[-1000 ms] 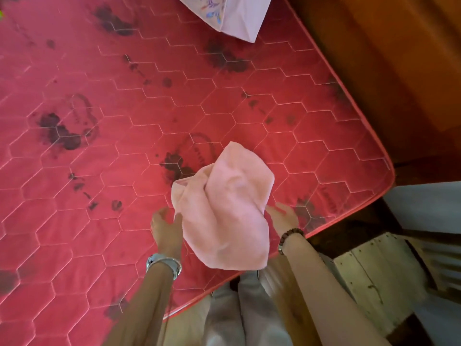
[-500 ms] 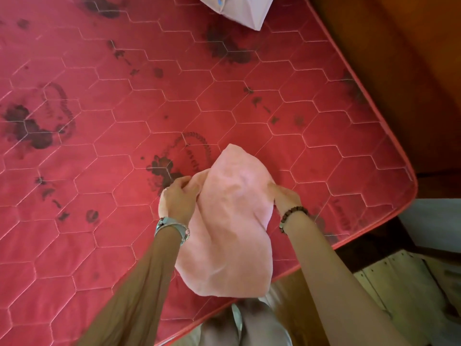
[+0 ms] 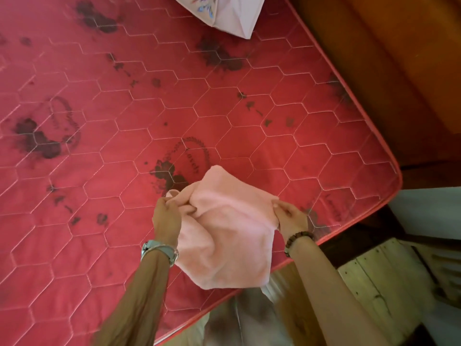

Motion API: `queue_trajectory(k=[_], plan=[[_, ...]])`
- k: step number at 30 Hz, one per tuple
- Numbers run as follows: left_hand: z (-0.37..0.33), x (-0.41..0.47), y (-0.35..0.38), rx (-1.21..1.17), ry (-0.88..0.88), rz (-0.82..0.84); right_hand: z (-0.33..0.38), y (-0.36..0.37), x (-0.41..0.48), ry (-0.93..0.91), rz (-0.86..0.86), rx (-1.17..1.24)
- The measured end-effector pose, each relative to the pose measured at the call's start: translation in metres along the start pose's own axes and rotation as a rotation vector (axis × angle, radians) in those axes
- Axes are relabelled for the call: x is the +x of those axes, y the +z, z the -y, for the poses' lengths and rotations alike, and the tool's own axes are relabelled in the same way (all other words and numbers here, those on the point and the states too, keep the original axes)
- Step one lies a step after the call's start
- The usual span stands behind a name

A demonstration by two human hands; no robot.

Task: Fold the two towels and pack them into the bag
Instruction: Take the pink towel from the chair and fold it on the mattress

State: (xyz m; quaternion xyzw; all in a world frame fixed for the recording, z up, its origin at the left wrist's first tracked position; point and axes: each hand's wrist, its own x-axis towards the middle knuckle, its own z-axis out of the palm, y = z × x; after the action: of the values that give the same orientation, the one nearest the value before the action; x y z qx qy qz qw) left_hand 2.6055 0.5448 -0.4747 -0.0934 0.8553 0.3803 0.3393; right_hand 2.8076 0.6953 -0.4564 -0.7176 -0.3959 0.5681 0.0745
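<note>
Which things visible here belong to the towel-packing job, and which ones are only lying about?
Job: pink towel, gripped by left hand and right hand; bag, partly in view.
Lying about: red mattress; wooden boards beside it.

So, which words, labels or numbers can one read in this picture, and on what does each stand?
No text reads clearly.
Script in the round emblem on the mattress: too blurred to read.
A second script, near the mattress edge: too blurred to read.
On the bag: a flower print only, no words.
On the towel: none.
</note>
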Motion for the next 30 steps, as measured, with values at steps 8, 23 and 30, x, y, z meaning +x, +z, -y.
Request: queue_trajectory(k=[8, 23, 30], plan=[[0.047, -0.001, -0.015, 0.223, -0.059, 0.023, -0.045, 0.007, 0.001, 0.142, 0.041, -0.107], [-0.008, 0.028, 0.011, -0.052, 0.144, 0.059, -0.036, 0.010, 0.030, 0.201, 0.107, 0.126], [-0.016, 0.053, 0.020, -0.007, 0.231, 0.192, -0.031, 0.009, 0.027, 0.144, 0.181, 0.245]])
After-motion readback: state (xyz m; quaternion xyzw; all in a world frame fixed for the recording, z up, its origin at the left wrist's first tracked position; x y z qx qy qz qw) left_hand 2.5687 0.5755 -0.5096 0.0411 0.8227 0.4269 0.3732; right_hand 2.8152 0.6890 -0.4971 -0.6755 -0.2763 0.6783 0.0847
